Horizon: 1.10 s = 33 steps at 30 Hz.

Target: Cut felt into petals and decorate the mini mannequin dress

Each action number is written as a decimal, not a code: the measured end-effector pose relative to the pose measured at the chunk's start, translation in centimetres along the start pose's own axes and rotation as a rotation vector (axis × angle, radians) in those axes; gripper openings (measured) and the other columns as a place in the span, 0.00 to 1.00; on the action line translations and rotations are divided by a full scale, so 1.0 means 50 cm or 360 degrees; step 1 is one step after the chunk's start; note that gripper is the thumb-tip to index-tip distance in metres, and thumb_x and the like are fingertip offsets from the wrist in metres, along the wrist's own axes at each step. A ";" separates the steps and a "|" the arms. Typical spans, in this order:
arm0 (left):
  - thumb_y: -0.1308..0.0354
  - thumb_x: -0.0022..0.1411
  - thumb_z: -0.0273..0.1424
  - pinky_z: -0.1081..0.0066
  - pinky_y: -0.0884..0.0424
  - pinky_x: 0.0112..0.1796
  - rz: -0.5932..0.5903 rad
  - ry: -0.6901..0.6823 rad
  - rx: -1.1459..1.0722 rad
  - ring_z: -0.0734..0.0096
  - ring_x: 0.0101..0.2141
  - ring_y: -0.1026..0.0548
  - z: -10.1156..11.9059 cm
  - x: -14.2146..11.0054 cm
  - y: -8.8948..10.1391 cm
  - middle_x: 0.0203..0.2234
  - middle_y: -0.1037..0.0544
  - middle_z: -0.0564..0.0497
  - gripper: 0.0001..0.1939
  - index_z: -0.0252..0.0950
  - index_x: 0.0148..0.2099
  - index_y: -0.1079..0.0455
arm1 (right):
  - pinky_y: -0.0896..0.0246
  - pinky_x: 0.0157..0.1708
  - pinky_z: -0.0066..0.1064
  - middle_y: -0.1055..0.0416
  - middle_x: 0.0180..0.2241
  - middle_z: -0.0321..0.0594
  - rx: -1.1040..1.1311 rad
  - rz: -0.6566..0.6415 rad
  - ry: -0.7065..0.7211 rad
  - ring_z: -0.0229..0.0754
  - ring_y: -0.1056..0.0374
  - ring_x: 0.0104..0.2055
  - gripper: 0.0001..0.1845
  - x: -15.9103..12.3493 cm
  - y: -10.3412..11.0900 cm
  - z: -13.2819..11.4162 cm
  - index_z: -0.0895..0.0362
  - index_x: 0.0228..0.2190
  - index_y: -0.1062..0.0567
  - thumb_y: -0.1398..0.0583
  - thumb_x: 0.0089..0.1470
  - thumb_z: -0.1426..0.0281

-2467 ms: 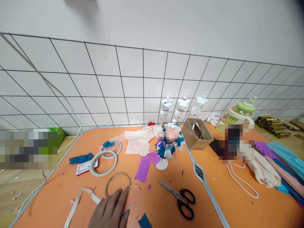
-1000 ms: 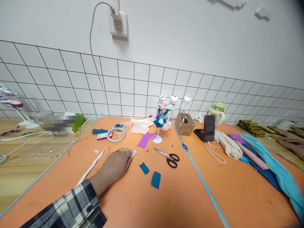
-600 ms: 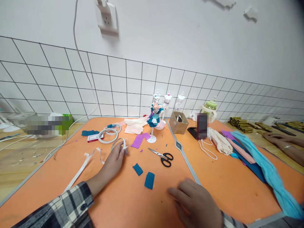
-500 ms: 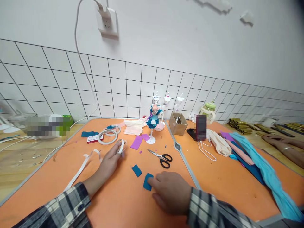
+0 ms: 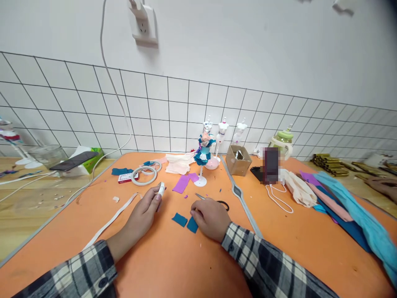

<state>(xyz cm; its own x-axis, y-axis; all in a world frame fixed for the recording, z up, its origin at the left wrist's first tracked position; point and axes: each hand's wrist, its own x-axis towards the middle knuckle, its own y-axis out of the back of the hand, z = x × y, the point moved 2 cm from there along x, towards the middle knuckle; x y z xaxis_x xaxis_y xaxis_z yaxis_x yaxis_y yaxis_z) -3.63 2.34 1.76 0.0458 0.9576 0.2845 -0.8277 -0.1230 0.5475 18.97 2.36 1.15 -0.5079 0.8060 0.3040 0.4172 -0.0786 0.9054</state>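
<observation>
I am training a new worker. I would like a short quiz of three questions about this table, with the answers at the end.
1. Fill the gap: The left hand holds a small ____ roll.
2. How many blue pieces can you see between the left hand and the right hand?
3. Which thing is partly hidden by the right hand?
A. wall socket
B. scissors
C. bottle

Key: 1. white; 2. two; 3. B

2 plaid sleeves are black, grey and cream, with a dark cuff button.
</observation>
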 end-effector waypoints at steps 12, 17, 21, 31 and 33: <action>0.57 0.68 0.41 0.67 0.29 0.39 -0.0280 -0.0081 -0.0040 0.63 0.34 0.24 0.017 -0.020 -0.026 0.29 0.23 0.51 0.20 0.37 0.57 0.43 | 0.42 0.37 0.32 0.28 0.30 0.39 0.0049 0.0458 0.0328 0.42 0.35 0.34 0.09 -0.008 0.004 -0.012 0.55 0.38 0.24 0.43 0.59 0.66; 0.58 0.69 0.41 0.69 0.29 0.35 -0.0413 -0.0136 0.0009 0.65 0.31 0.26 0.056 -0.066 -0.059 0.28 0.24 0.52 0.19 0.38 0.56 0.40 | 0.41 0.35 0.31 0.26 0.35 0.39 0.0024 0.0747 0.0521 0.39 0.34 0.35 0.14 -0.018 0.026 -0.023 0.50 0.48 0.25 0.44 0.61 0.68; 0.60 0.70 0.41 0.69 0.30 0.35 -0.0437 -0.0151 0.0130 0.64 0.30 0.27 0.069 -0.093 -0.073 0.28 0.26 0.51 0.20 0.39 0.57 0.39 | 0.43 0.32 0.31 0.25 0.31 0.35 -0.0096 0.0821 0.0653 0.38 0.35 0.30 0.10 -0.019 0.029 -0.029 0.47 0.42 0.22 0.43 0.62 0.66; 0.61 0.70 0.40 0.69 0.30 0.33 -0.0585 -0.0152 0.0037 0.65 0.28 0.29 0.059 -0.083 -0.079 0.27 0.28 0.52 0.23 0.37 0.63 0.47 | 0.38 0.38 0.29 0.24 0.35 0.39 0.0042 0.0741 0.0691 0.38 0.30 0.37 0.11 -0.022 0.023 -0.023 0.53 0.37 0.23 0.46 0.62 0.68; 0.59 0.69 0.41 0.69 0.30 0.33 -0.0574 -0.0145 -0.0012 0.66 0.28 0.29 0.061 -0.084 -0.078 0.27 0.28 0.52 0.23 0.37 0.62 0.45 | 0.38 0.37 0.30 0.23 0.36 0.37 -0.0025 0.0670 0.0725 0.38 0.30 0.36 0.11 -0.022 0.022 -0.030 0.50 0.38 0.22 0.46 0.62 0.68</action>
<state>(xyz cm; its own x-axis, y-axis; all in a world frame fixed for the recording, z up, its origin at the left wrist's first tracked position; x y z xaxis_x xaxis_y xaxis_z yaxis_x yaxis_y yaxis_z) 1.09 -2.00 0.82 0.3846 0.9119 0.1435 -0.7534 0.2203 0.6195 18.85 0.51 2.24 -0.5743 0.3727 0.7289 0.6425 -0.3466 0.6834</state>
